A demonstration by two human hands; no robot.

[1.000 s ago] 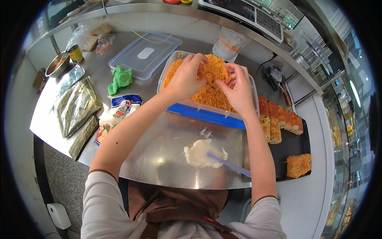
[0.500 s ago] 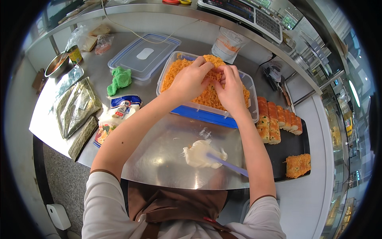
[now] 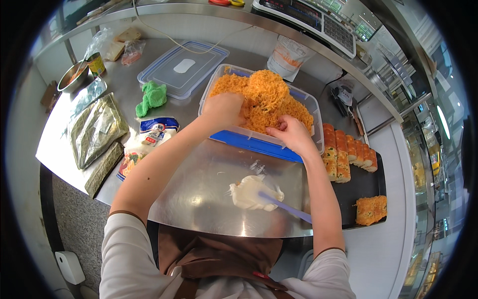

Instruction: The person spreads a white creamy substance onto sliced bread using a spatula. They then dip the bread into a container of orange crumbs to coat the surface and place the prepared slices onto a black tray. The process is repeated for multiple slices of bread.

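Note:
A clear plastic tub is filled with orange shredded floss, possibly meat floss. Toward its back rises a rounded, floss-covered lump; what lies inside it is hidden. My left hand reaches over the tub's near left part, its fingers sunk out of sight in the floss. On the near right side, my right hand touches the floss with curled fingers, thumb spread apart from them. Nearer to me, a purple spatula rests with its head in a white creamy spread on the steel table.
Right of the tub, a black tray carries sliced bread rolls and one floss-coated piece. At left lie seaweed packs, a sauce bag, a green cloth and the tub's lid. A shelf with a scale overhangs the back.
My hands were together over the floss at the tub's back. They have parted and come nearer, left hand leftward, right hand down, exposing the rounded lump.

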